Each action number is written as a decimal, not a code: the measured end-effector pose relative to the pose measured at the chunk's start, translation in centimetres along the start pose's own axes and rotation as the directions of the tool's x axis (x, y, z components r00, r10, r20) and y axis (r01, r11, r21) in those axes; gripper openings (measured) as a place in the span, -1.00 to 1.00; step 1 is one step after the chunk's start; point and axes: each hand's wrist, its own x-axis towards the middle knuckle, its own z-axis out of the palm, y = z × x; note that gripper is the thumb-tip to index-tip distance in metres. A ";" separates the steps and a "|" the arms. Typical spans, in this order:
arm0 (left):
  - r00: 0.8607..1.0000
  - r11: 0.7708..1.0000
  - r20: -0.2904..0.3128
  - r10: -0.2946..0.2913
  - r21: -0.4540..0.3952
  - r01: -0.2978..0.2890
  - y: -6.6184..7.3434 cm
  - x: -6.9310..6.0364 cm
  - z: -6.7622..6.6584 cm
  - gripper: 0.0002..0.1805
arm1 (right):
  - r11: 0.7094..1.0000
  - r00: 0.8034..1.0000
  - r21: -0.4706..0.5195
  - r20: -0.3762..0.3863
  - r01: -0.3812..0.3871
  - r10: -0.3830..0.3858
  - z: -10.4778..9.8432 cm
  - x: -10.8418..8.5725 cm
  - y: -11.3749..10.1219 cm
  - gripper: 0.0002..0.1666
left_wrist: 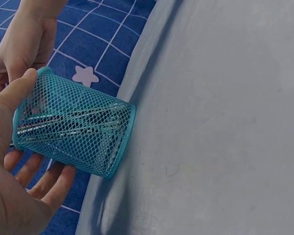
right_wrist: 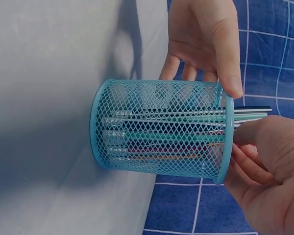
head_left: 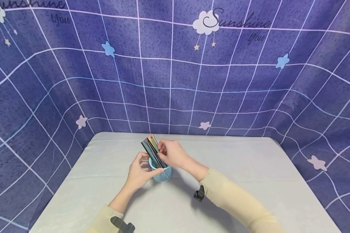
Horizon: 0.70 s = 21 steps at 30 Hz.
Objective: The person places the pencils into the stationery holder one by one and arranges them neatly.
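Note:
A light-blue mesh pen cup (head_left: 163,175) stands on the table, with a bunch of slim pencils (head_left: 152,152) in green, black, orange and other colours leaning to the left in it. My left hand (head_left: 137,174) holds the cup from the left, thumb on the rim and fingers round the other side. From the right, my right hand (head_left: 173,154) pinches the pencils just above the rim. Through the mesh (right_wrist: 161,132) in the right wrist view, the pencils' clear lower ends show near the cup's bottom. Part of the right fingertips is hidden behind the pencils.
A pale cloth covers the table (head_left: 250,181). Behind it and at both sides hangs a blue-purple curtain (head_left: 186,77) with a grid, stars and clouds. The table's back edge lies a short way behind the cup.

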 end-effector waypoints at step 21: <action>1.000 1.000 -0.020 -0.023 -0.003 0.023 0.1 0.2 -0.1 -0.13 | 0.995 0.985 0.092 -0.168 -0.025 0.040 -5.0 -3.0 3.6 -0.86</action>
